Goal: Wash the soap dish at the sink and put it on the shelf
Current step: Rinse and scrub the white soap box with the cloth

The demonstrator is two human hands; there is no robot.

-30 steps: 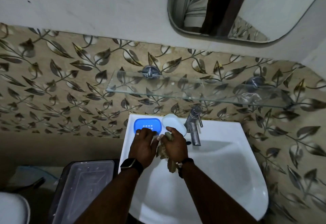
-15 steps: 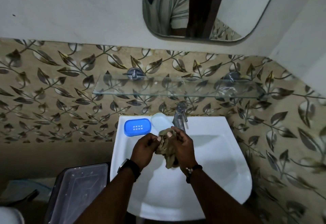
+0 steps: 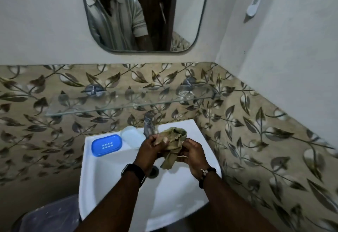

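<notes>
A blue soap dish (image 3: 106,145) with drain holes lies on the back left rim of the white sink (image 3: 102,175). Next to it, by the tap, sits its pale translucent part (image 3: 133,136). Both my hands are over the basin holding an olive-brown cloth (image 3: 172,138). My left hand (image 3: 150,147) pinches the cloth's upper edge, and my right hand (image 3: 192,154) grips its lower bunched part. A glass shelf (image 3: 117,102) runs along the tiled wall above the tap.
A chrome tap (image 3: 149,124) stands at the sink's back, just behind the cloth. The drain (image 3: 154,172) shows under my left wrist. A mirror (image 3: 146,12) hangs above the shelf. A grey lidded bin (image 3: 49,217) stands on the floor at lower left. A white wall runs along the right.
My hands have shifted right and spread the cloth out in front of the tap. Earlier my left hand rested by the blue dish. The view has tilted up and shows more mirror.
</notes>
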